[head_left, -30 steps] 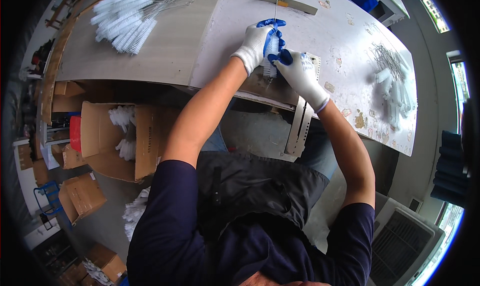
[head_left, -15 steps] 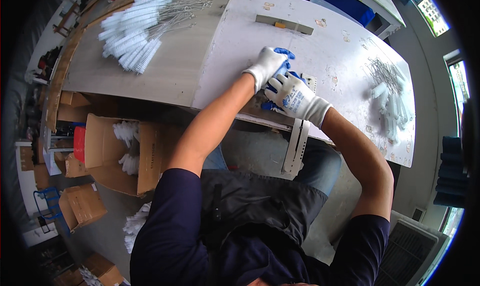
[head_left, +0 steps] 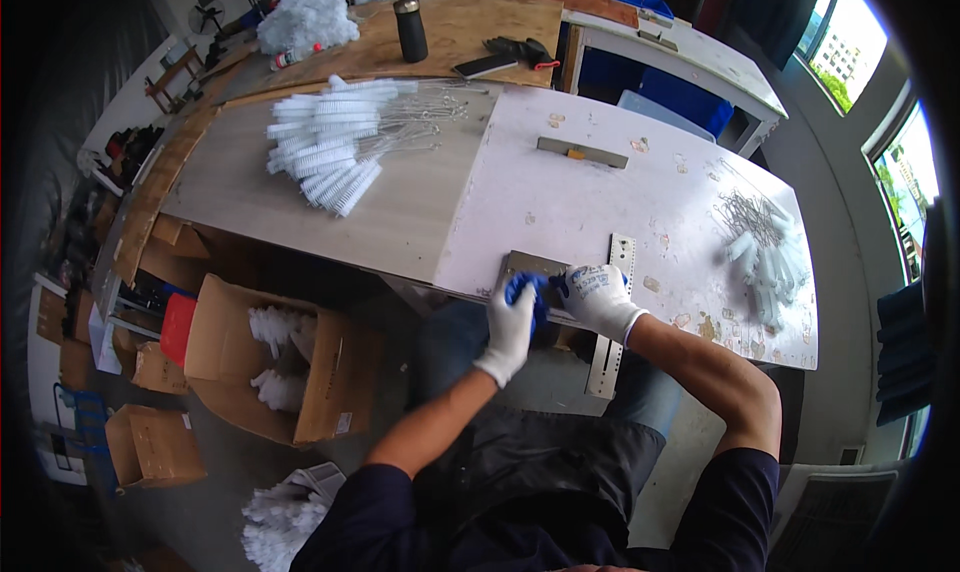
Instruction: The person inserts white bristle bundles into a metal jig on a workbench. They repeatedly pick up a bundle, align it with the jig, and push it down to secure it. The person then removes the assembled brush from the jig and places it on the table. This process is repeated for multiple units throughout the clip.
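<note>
At the table's near edge, my left hand [head_left: 510, 330] wears a white glove with blue fingers. Its fingers are curled together; whatever they pinch is hidden. Close beside it, my right hand [head_left: 600, 300], in the same kind of glove, has its fingers bent inward beside a dark metal plate [head_left: 522, 263] on the edge. I cannot make out what lies between its fingertips. A perforated metal strip [head_left: 623, 255] runs under or beside the right hand and sticks out past the edge toward my lap.
White bristle brushes with wire stems [head_left: 325, 142] are heaped at left; more brushes [head_left: 765, 267] lie at right. A metal bar [head_left: 582, 153] sits farther back. Beyond are a black bottle [head_left: 410, 30] and dark gloves [head_left: 520, 50]. An open carton [head_left: 230, 347] stands below left.
My left hand has drawn back from over the tabletop to the near edge, uncovering the dark plate. The right hand stays near the strip. The view has tilted up, showing more of the far side.
</note>
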Action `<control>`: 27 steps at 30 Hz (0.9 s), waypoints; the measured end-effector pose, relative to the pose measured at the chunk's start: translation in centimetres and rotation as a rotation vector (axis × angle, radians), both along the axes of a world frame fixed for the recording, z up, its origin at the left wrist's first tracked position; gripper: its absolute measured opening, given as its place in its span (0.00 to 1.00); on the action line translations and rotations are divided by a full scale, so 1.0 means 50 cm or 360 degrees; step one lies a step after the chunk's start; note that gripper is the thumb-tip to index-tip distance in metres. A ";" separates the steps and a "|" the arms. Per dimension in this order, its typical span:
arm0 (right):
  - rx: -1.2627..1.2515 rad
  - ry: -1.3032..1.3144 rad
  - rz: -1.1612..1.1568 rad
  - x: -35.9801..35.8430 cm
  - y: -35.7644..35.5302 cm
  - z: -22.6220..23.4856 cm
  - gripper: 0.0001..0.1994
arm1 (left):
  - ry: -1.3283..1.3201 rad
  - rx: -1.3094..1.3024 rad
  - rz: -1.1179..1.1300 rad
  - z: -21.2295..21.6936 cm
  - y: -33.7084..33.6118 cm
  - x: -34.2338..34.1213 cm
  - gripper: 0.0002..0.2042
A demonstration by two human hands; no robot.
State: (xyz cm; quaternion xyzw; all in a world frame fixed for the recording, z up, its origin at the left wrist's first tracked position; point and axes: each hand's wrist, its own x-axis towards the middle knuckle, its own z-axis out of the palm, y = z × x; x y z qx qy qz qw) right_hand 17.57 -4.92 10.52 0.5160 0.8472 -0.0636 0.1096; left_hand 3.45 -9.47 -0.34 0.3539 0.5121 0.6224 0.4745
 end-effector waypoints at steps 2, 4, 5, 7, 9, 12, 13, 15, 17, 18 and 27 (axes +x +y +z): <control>-0.0016 0.0047 -0.0201 0.002 -0.007 -0.011 0.18 | -0.0373 -0.0414 -0.0466 0.008 -0.089 0.030 0.09; -0.0021 0.0110 -0.0329 -0.001 -0.011 -0.026 0.19 | -0.0635 -0.0475 -0.0662 0.007 -0.117 0.075 0.10; -0.0010 0.0153 -0.0351 -0.010 -0.012 -0.030 0.20 | -0.0290 -0.0218 -0.0577 -0.039 -0.112 0.102 0.12; -0.0009 0.0217 -0.0400 -0.023 -0.014 -0.028 0.21 | -0.1048 -0.0429 -0.0742 -0.028 -0.099 0.125 0.13; -0.0032 0.0249 -0.0459 -0.030 -0.017 -0.025 0.21 | -0.1529 -0.0418 -0.0752 -0.005 -0.092 0.139 0.13; -0.0060 0.0299 -0.0537 -0.031 -0.019 -0.029 0.23 | -0.1963 -0.0392 -0.0861 -0.007 -0.105 0.147 0.12; -0.0082 0.0326 -0.0546 -0.035 -0.018 -0.026 0.24 | -0.2054 -0.0360 -0.0997 -0.061 -0.107 0.134 0.12; -0.0153 0.0388 -0.0613 -0.019 -0.020 -0.030 0.25 | -0.1712 -0.0651 -0.0754 -0.001 -0.126 0.101 0.09; -0.0342 0.0538 -0.0548 -0.003 -0.018 -0.003 0.25 | -0.1435 -0.0611 -0.0832 0.018 -0.124 0.009 0.12; -0.0438 0.0625 -0.0489 -0.001 -0.006 0.001 0.25 | -0.1301 -0.0604 -0.0978 0.003 -0.107 -0.043 0.13; 0.0147 -0.0012 0.0713 0.064 0.089 -0.067 0.24 | -0.0531 -0.0835 -0.1422 0.056 -0.014 -0.156 0.15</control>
